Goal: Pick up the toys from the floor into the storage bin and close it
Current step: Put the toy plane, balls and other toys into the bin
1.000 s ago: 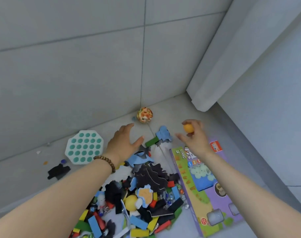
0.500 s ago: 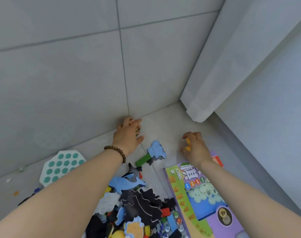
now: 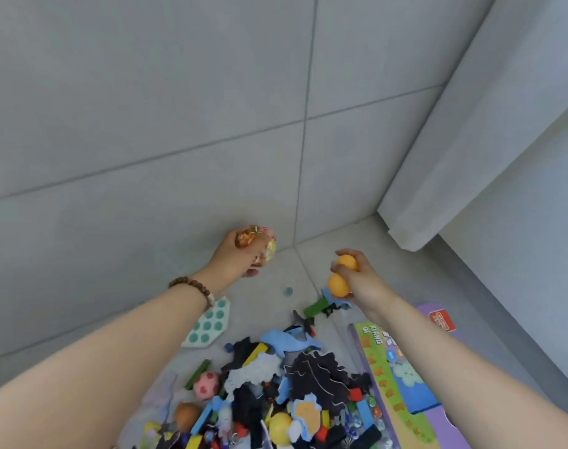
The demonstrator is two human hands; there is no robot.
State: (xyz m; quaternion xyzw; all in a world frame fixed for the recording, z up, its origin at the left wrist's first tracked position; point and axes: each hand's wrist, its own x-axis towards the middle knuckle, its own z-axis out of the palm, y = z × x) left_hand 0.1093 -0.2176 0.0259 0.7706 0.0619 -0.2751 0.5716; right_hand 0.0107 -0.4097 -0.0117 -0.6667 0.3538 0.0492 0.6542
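My left hand (image 3: 235, 259) grips a round orange-patterned ball (image 3: 258, 243) lifted off the floor near the wall. My right hand (image 3: 362, 280) holds two orange balls (image 3: 339, 283), one above the other, above a green block (image 3: 315, 306). Below both hands lies a heap of toys (image 3: 295, 384): blue and black foam animal shapes, coloured blocks, marbles, a pink ball (image 3: 205, 385), a yellow ball (image 3: 279, 424) and a brown ball (image 3: 186, 414). No storage bin is in view.
A teal pop-bubble toy (image 3: 211, 322) lies partly under my left forearm. A flat purple and green game box (image 3: 402, 367) lies at the right under my right arm. A small blue marble (image 3: 288, 290) sits on the floor. A grey curtain (image 3: 470, 140) hangs at the right.
My left hand closed round the patterned ball by the wall and lifted it. My right hand rose from the floor; a second orange ball now shows in it.
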